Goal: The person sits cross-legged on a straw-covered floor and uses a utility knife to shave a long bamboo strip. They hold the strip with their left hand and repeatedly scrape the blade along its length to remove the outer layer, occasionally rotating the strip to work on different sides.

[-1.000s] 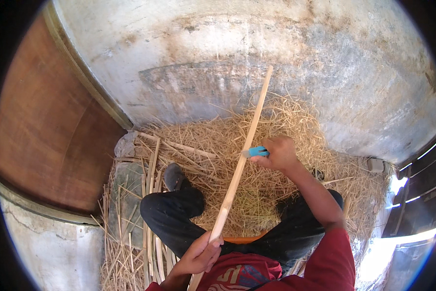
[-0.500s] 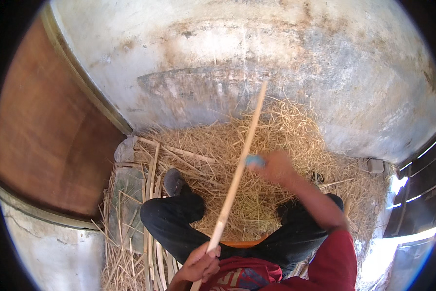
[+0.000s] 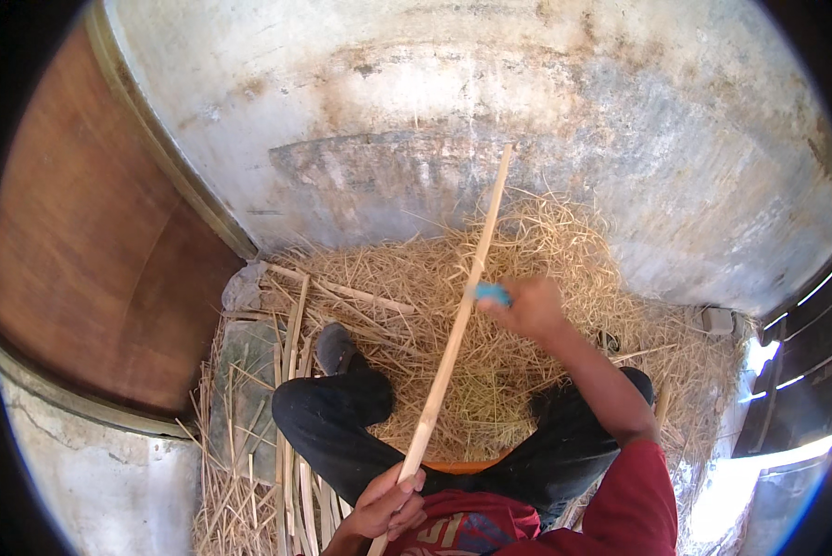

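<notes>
Left hand (image 3: 388, 505) grips a bamboo strip (image 3: 448, 361); right hand (image 3: 532, 308) a blue knife (image 3: 493, 294).
I see the strip's long axis slant forward-right from the left hand, passing left of the right.

- Here's the pale strip (image 3: 452, 352), slanting up from the left hand (image 3: 385, 503) toward the floor's (image 3: 490, 408) far edge, barring any straight crossing;
- right hand (image 3: 532, 306) and blue tool (image 3: 493, 294) block the strip's right side midway;
- left of it, there's room above the straw (image 3: 379, 264);
- bent legs (image 3: 328, 408) hem in the near edge; loose strips (image 3: 291, 371) crowd the left;
- wall (image 3: 388, 74) stops everything at the far edge
</notes>
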`<state>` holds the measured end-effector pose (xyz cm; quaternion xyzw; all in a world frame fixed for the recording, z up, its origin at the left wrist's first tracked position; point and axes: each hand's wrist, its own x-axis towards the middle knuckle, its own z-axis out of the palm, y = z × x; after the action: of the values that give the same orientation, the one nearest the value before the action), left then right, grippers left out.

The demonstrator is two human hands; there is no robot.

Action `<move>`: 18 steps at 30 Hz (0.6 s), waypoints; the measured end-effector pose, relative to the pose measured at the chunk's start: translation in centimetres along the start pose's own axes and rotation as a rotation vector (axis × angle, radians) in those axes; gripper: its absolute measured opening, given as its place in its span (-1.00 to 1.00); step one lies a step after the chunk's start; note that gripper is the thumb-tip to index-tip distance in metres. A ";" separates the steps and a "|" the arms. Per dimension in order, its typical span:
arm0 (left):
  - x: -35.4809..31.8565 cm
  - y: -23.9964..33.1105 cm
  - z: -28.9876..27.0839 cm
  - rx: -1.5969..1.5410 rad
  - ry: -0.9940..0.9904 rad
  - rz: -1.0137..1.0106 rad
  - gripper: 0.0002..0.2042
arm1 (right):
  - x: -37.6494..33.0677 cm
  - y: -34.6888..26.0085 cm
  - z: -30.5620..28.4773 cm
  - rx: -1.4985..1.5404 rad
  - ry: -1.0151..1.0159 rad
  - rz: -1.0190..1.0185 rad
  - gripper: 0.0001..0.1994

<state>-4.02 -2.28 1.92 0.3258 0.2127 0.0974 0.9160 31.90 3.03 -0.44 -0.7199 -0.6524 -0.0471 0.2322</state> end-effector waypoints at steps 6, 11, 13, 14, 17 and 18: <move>-0.7 0.4 0.7 0.109 0.026 -0.075 -0.82 | 1.4 5.0 0.2 -0.026 0.277 -0.103 -0.34; -1.4 -0.4 1.0 0.209 0.025 -0.137 -0.80 | 3.8 13.5 -0.7 -0.132 0.372 0.211 -0.34; -1.5 0.4 2.8 0.284 0.077 -0.188 -0.79 | 3.7 16.3 -2.2 -0.300 0.322 0.260 -0.31; -1.5 1.2 4.0 0.297 0.169 -0.277 -0.78 | 3.5 17.1 -2.5 -0.262 0.329 0.392 -0.30; -2.1 -4.1 0.1 0.173 0.041 -0.157 -0.70 | 1.7 21.8 -4.7 -0.133 0.368 0.814 -0.27; -2.0 -2.8 0.5 0.398 0.141 -0.320 -0.74 | 1.2 22.9 -5.1 -0.085 0.384 0.964 -0.26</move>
<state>-5.53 -5.32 1.13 0.4541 0.3399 -0.0701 0.8206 55.24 1.17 -1.75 -0.9257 -0.1900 -0.0925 0.3137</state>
